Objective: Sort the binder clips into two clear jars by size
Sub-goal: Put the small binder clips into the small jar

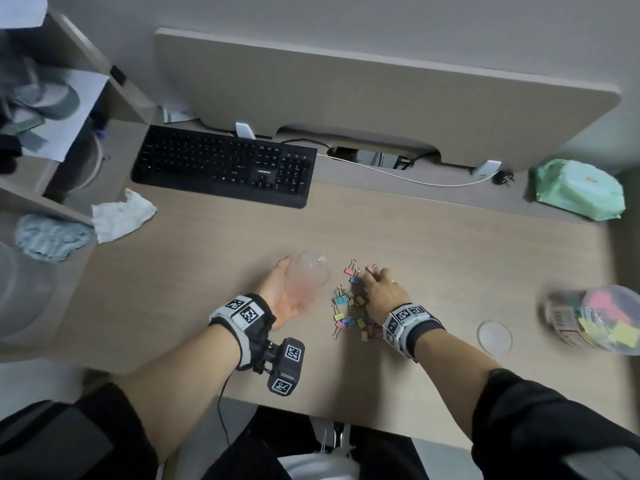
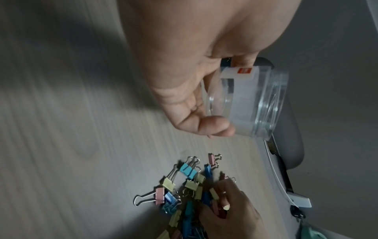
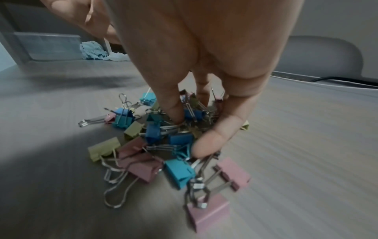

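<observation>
Binder clips (image 1: 341, 301) heaped on the worktop (image 1: 207, 271), right hand (image 1: 384, 292) fingers (image 3: 174, 103) spread, tips pressing into the heap, left hand (image 1: 280, 296) just beside, wrapped round a clear jar (image 1: 310, 277), tilted

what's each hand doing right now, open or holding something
Left hand: holds the clear jar, fingers curled round it.
Right hand: fingers in the pile of binder clips; cannot tell if it grips one.

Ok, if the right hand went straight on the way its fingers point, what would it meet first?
The binder clips: the right hand points down into the pile, fingertips seemingly touching them. Just beneath lies the desk, though the blur leaves depth uncertain.
</observation>
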A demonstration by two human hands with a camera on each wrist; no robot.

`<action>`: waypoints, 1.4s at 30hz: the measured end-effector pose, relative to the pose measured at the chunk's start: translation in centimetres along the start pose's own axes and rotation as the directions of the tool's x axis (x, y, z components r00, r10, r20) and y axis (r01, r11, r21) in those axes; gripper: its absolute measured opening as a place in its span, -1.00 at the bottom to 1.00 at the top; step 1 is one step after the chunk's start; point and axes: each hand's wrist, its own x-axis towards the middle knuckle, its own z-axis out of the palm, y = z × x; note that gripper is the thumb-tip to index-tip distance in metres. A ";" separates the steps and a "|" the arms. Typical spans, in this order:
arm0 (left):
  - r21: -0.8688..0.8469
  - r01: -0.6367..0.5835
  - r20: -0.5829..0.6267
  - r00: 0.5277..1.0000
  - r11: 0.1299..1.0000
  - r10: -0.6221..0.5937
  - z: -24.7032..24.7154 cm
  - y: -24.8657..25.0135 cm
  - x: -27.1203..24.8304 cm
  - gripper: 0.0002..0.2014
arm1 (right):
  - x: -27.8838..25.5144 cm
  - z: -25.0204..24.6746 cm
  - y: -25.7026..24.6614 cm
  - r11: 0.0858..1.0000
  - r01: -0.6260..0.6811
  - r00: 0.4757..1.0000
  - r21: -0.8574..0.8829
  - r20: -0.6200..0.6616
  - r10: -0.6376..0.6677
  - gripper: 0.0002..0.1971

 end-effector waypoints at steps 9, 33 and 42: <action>0.034 -0.005 -0.019 1.000 0.999 0.006 0.1 -0.9 0.7 -0.47 | -0.3 -1.4 1.8 0.964 -0.090 0.996 0.250 0.037 0.084 -0.75; -0.074 -0.011 0.223 0.975 0.997 0.027 4.8 -1.6 -0.9 -0.53 | -5.0 -10.1 -4.3 0.870 0.381 0.916 0.312 -0.256 -0.310 -0.65; -0.079 -0.005 0.140 0.990 0.997 0.016 2.9 -0.6 -0.4 -0.45 | -2.8 -10.1 -1.0 0.891 0.245 0.951 0.381 -0.274 -0.145 -0.77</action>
